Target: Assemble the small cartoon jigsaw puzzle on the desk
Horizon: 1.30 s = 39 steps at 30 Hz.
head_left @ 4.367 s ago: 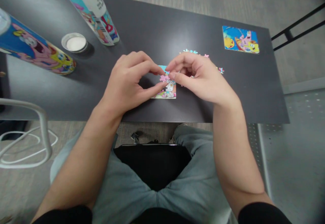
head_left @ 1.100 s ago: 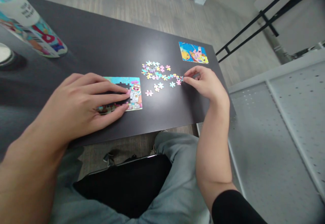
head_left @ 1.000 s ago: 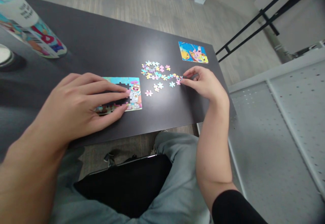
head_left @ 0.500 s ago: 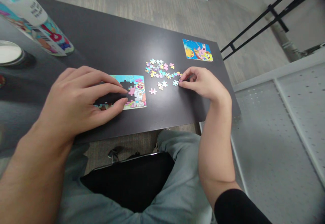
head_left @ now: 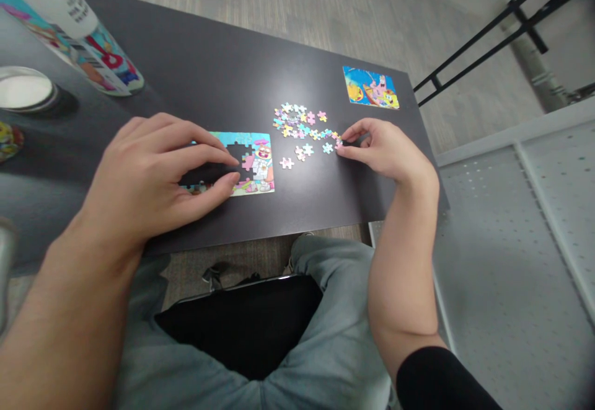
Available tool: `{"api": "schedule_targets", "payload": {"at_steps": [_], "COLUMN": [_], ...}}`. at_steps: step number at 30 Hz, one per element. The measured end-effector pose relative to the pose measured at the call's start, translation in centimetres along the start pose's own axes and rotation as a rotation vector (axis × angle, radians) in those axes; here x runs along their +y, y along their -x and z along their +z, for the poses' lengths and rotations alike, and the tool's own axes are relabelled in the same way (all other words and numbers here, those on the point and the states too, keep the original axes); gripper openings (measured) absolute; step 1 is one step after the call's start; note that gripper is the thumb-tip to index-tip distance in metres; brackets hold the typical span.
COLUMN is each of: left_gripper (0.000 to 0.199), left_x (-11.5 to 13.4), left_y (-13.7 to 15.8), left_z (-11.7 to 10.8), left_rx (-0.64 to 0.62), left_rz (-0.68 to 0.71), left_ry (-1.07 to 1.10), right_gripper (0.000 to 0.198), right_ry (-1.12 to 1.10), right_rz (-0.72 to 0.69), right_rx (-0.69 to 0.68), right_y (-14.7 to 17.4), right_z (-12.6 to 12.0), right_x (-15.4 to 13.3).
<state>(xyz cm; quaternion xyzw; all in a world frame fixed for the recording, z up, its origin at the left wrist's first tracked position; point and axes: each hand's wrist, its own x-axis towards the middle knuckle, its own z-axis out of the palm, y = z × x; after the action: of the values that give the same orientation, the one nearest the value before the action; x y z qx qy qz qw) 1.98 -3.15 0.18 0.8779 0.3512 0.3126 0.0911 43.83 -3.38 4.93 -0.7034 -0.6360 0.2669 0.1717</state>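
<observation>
A partly assembled jigsaw puzzle (head_left: 264, 177) with a cartoon picture lies on the dark table; its right side is joined and a gap shows in its middle. Over its left part rests my left hand (head_left: 153, 177), thumb and fingers apart with nothing between them, hiding much of the puzzle. To the right of it, several loose puzzle pieces (head_left: 302, 129) lie in a cluster. At the cluster's right edge my right hand (head_left: 383, 149) pinches a small pinkish puzzle piece (head_left: 340, 143) between thumb and index finger, at the table surface.
A cartoon picture card (head_left: 372, 89) lies at the far right of the table (head_left: 209, 62). A tall printed bottle (head_left: 88, 38) and a round container with a white top (head_left: 25, 92) stand at the left. A black bag (head_left: 246, 323) rests on my lap.
The view has shifted slightly, so the table things appear a little further right and up. Both hands keep nearly the same pose, the right one still at the cluster's edge.
</observation>
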Motion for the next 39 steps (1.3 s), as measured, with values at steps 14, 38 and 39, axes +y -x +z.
{"api": "schedule_targets", "payload": {"at_steps": [14, 38, 39], "left_gripper": [0.017, 0.034, 0.035], "left_x": [0.0, 1.2, 1.2], "left_y": [-0.1, -0.3, -0.3], "left_z": [0.1, -0.2, -0.1], "left_rx": [-0.004, -0.066, -0.065], "left_rz": [-0.050, -0.163, -0.167], "left_ry": [0.013, 0.054, 0.056], "right_gripper": [0.016, 0.057, 0.057], "right_ry": [0.051, -0.667, -0.706], "right_rz": [-0.038, -0.223, -0.240], "right_rx": [-0.014, -0.397, -0.409], "right_y": [0.1, 0.3, 0.2], "right_z": [0.1, 8.1, 8.5], "right_x": [0.6, -8.5, -8.5]}}
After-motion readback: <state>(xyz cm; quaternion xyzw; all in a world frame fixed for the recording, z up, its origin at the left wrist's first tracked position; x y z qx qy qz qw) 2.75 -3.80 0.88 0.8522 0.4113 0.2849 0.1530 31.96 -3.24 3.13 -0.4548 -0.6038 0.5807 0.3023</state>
